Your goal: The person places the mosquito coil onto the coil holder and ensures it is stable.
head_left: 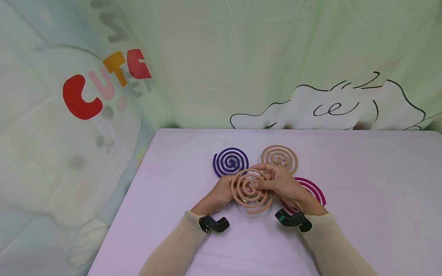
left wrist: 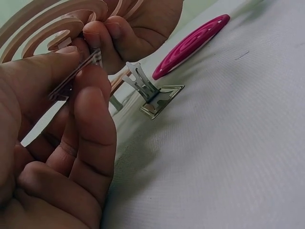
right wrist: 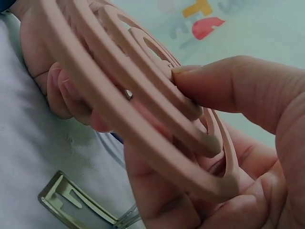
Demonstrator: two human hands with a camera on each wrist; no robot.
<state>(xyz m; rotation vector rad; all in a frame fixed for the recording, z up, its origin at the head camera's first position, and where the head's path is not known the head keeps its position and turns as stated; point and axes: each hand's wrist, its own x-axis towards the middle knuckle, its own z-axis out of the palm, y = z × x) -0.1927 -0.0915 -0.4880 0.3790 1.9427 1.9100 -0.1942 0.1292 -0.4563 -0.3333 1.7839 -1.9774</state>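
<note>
My right hand (head_left: 284, 186) pinches a tan mosquito coil (right wrist: 143, 140), its thumb at the spiral's centre and its fingers behind. The coil is held tilted above the table. From the left, my left hand (head_left: 219, 195) reaches behind the coil; in the left wrist view its thumb and forefinger pinch a small metal coil stand (left wrist: 74, 78) at the coil's centre. A second metal stand (left wrist: 162, 101), with upright prongs, lies on the table under the hands. The coil partly hides the left fingers in the head view.
A dark blue coil (head_left: 232, 163) lies just beyond the left hand. Another tan coil (head_left: 279, 153) is behind the right hand, and a magenta coil (left wrist: 190, 47) lies partly under the right wrist. Printed curtains (head_left: 241, 69) hang behind the pale table (head_left: 380, 184).
</note>
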